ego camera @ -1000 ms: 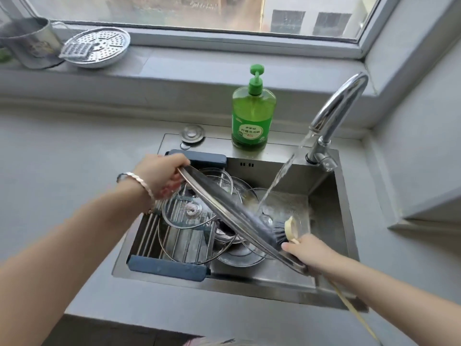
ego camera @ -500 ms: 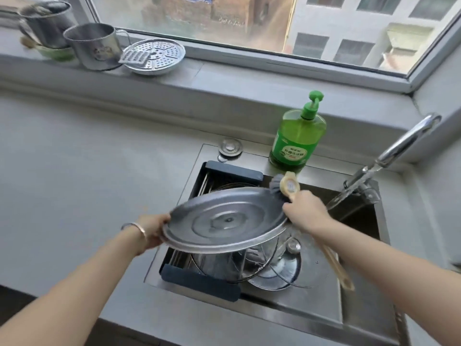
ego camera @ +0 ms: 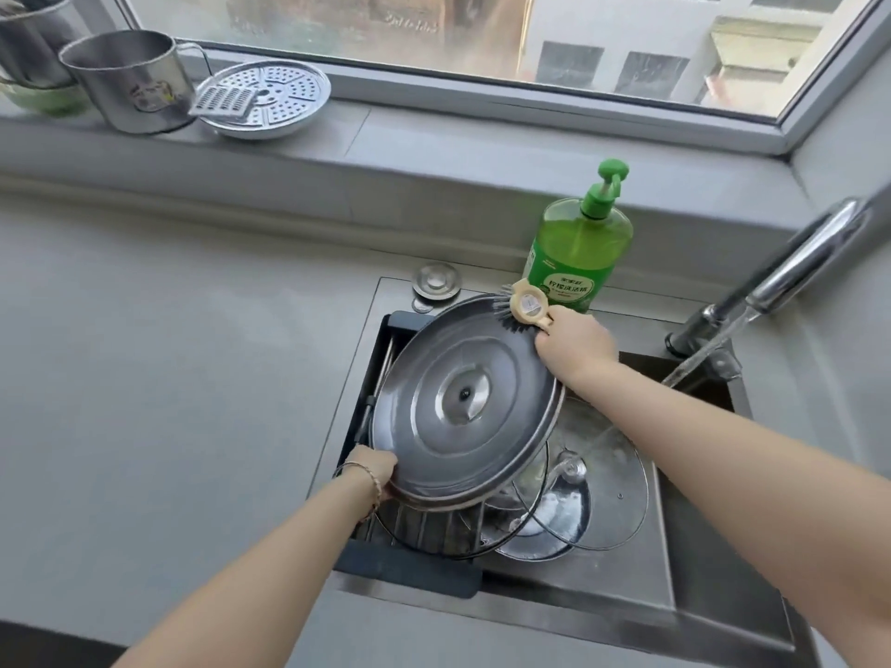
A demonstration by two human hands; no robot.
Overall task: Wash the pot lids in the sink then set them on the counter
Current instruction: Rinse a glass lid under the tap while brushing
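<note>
A large steel pot lid (ego camera: 463,402) is held tilted above the left side of the sink (ego camera: 578,600), its underside facing me. My left hand (ego camera: 373,472) grips its near-left rim. My right hand (ego camera: 573,344) holds a cream-handled dish brush (ego camera: 523,308), its bristles against the lid's far rim. Below, a glass lid (ego camera: 607,489) and other lids lie in the basin, and water from the tap (ego camera: 795,272) runs onto them.
A green soap bottle (ego camera: 576,248) stands behind the sink, with a round steel cap (ego camera: 436,280) to its left. A dark drying rack (ego camera: 410,566) spans the sink's left part. Steel mugs (ego camera: 128,82) and a perforated steamer plate (ego camera: 267,98) sit on the windowsill. Grey counter (ego camera: 168,378) stretches left.
The steel lid went from steeply tilted under the water stream to held over the sink's left side. The brush moved from its lower edge to its far rim. My view shifted left.
</note>
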